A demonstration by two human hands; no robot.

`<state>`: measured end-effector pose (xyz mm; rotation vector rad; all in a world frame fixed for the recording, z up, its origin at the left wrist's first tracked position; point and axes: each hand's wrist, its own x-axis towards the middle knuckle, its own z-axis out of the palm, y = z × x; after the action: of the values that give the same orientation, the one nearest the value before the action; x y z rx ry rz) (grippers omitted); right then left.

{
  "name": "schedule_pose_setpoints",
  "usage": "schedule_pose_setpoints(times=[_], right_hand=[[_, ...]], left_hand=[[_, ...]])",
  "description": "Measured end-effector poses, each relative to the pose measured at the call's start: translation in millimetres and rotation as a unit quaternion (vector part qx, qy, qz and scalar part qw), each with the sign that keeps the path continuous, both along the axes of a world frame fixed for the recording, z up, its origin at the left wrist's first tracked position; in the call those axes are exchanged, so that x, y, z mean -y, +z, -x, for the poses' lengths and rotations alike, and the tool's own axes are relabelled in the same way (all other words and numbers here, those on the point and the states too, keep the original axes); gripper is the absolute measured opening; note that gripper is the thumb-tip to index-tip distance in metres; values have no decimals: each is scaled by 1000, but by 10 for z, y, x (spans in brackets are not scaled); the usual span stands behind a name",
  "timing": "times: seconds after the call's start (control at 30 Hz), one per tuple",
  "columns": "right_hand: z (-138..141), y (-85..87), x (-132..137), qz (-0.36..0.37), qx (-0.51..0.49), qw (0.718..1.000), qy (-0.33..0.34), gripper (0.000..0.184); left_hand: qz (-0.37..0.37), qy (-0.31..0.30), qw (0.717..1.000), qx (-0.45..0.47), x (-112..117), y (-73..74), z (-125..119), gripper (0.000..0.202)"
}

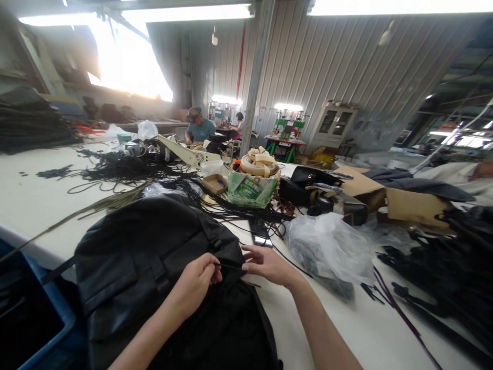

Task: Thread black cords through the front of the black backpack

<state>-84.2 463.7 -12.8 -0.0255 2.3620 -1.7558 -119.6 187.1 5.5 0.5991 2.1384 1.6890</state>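
Observation:
A black backpack (150, 241) lies on the white table in front of me. Over its right side, my left hand (198, 280) is closed, thumb and fingers pinching a thin black cord (231, 266). The cord runs nearly straight across to my right hand (265, 264), which grips its other end at the thumb. Its upper fingers are curved and somewhat apart from the thumb. How the fingertips meet the cord there is partly hidden. Just beyond my right hand lies a dark flat object with a shiny end (262, 236), perhaps a phone.
Black cords (123, 167) spread behind the backpack. A green-and-white tub (252, 187) holds rolled webbing. Clear plastic bags (331, 246), an open cardboard box (416, 205) and black straps (442, 277) lie to the right. A blue crate (65, 329) stands lower left. Two people sit farther back.

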Motion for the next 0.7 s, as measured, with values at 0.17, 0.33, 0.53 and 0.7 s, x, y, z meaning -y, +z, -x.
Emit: schedule_pose_setpoints(times=[0.17, 0.33, 0.53, 0.7], right_hand=[[12, -79, 57, 16, -21, 999, -23, 111], [46, -102, 148, -40, -42, 996, -64, 88], [21, -10, 198, -220, -133, 965, -44, 51], [24, 34, 201, -321, -171, 931, -29, 68]], left_hand=[[34, 15, 997, -67, -55, -162, -14, 27], [39, -14, 994, -103, -68, -137, -38, 21], [93, -45, 983, -152, -19, 24, -88, 29], [209, -74, 954, -202, -50, 56, -139, 39]])
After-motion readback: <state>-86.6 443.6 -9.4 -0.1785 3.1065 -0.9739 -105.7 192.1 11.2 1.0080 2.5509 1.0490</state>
